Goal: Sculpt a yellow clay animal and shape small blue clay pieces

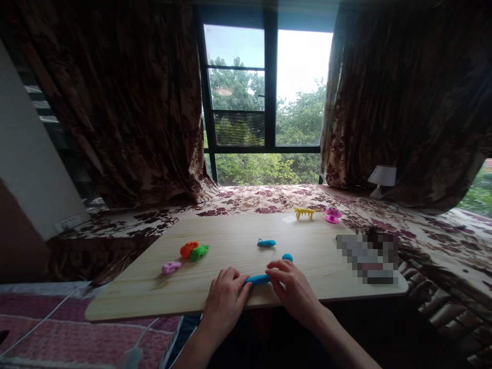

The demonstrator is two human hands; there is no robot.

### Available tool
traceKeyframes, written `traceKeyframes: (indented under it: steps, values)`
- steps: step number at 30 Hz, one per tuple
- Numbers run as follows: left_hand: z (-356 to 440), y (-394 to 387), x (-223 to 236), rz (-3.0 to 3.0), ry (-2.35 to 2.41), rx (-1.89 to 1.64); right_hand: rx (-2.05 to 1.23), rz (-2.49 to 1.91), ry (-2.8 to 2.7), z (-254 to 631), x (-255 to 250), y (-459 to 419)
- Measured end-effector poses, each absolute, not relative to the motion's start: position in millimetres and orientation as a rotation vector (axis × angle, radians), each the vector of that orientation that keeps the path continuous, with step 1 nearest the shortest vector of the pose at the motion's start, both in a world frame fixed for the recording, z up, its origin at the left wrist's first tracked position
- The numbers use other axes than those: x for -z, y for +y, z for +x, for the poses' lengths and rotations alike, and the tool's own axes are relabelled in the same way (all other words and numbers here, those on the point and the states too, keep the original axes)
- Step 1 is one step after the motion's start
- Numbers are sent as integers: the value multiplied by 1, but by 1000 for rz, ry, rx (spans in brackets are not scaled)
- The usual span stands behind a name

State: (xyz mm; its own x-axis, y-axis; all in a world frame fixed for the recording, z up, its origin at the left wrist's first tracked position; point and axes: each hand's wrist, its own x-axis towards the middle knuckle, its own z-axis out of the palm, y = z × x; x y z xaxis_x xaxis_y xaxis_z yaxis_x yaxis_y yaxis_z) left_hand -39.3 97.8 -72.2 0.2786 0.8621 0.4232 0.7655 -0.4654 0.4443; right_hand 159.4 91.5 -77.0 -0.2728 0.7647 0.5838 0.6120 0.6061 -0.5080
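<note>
A thick blue roll, which looks like modelling clay, lies near the table's front edge. The fingers of my left hand pinch its left end. At its other end, the thumb and fingers of my right hand close on it and hide the tip. Just beyond my right fingers sits a small blue ball, partly covered by them. Farther back rests a blue shaped piece with a thin loop at its left end.
Left on the table are an orange piece, a green piece and a pink piece. A yellow legged figure and a magenta stand-like piece are at the back right. A blurred patch covers the right side.
</note>
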Motion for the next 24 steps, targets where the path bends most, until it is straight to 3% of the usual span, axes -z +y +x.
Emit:
traceKeyframes:
  steps: [13,24]
  values:
    - [-35,111,82,2264,1453,-1111,-231,-1087,-2085,147,81,90]
    - [-55,98,87,1728,1560,-1416,-153,-1293,-2091,123,85,93]
